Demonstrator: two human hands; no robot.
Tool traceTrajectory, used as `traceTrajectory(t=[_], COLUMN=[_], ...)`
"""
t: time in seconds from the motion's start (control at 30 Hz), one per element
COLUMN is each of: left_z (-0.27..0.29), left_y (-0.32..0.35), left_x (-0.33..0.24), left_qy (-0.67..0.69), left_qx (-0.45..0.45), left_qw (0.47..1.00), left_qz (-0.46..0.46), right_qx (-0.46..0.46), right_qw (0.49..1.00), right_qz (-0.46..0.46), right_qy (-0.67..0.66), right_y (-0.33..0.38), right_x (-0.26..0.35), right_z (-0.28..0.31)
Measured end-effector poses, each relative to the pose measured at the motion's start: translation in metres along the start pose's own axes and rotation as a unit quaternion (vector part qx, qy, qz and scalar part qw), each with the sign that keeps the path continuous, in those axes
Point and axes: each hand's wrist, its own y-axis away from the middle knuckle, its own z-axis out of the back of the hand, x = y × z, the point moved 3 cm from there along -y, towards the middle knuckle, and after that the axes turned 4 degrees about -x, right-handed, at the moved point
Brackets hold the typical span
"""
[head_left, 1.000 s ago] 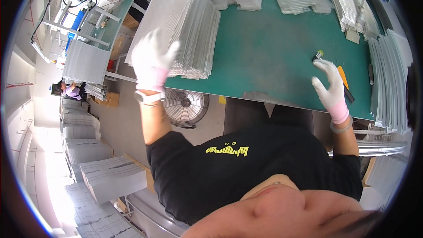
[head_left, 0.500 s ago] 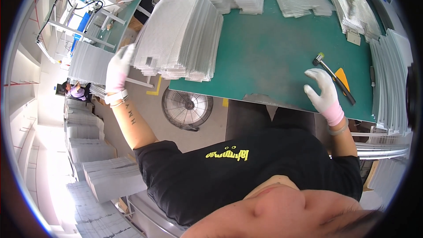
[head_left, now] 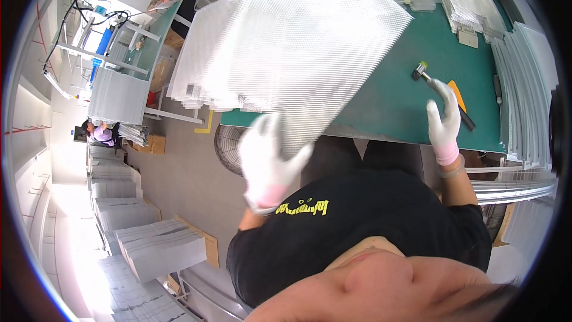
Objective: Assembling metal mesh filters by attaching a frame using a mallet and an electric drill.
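Observation:
A large silvery mesh sheet (head_left: 328, 42) lies aslant over the left part of the green table (head_left: 387, 101), reaching from the stack of similar sheets (head_left: 205, 48). Its near corner is in my gloved left hand (head_left: 271, 158), thumb on one side and fingers on the other. My right hand (head_left: 444, 122), also in a white glove with a pink cuff, is empty with thumb and fingers apart. Just beyond it lies a hammer (head_left: 420, 71), its handle partly hidden behind my fingers. An orange flat scraper-like piece (head_left: 457, 95) lies beside the handle.
More mesh sheets (head_left: 465, 0) lie at the far right. White frames (head_left: 524, 83) stand along the right edge, near a dark-handled tool (head_left: 498, 89). A floor fan (head_left: 229, 146) stands below the table. Stacked panels (head_left: 158, 244) and two other people are at the left.
My left hand has moved right from the stack's left side, drawing the mesh sheet across the table. My right hand has shifted slightly right and down, still empty.

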Motion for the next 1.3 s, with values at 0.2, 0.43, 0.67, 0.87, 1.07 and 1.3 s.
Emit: traceTrajectory(t=[0.2, 0.43, 0.67, 0.87, 1.07, 1.3], left_z=[-0.121, -0.141, -0.228, -0.237, -0.234, -0.236], left_y=[0.025, -0.034, -0.056, -0.069, -0.07, -0.075], left_x=[-0.044, -0.038, 0.004, -0.001, 0.005, -0.005], left_qy=[0.138, 0.169, 0.088, 0.098, 0.097, 0.107], left_qx=[0.394, 0.365, 0.239, 0.231, 0.251, 0.242], left_qw=[0.909, 0.911, 0.958, 0.96, 0.957, 0.955], left_qz=[-0.017, -0.094, -0.13, -0.123, -0.111, -0.136], right_qx=[0.226, 0.414, 0.317, 0.038, 0.231, -0.03], right_qw=[0.962, 0.86, 0.906, 0.959, 0.861, 0.964], right_qz=[0.067, 0.153, 0.214, 0.003, -0.06, 0.23], right_qy=[0.139, 0.255, 0.181, 0.282, 0.449, 0.133], right_y=[0.002, -0.016, -0.148, -0.334, -0.373, -0.439], right_x=[-0.033, -0.055, -0.066, -0.149, -0.123, -0.102], right_z=[-0.064, -0.11, -0.172, -0.248, -0.302, -0.268])
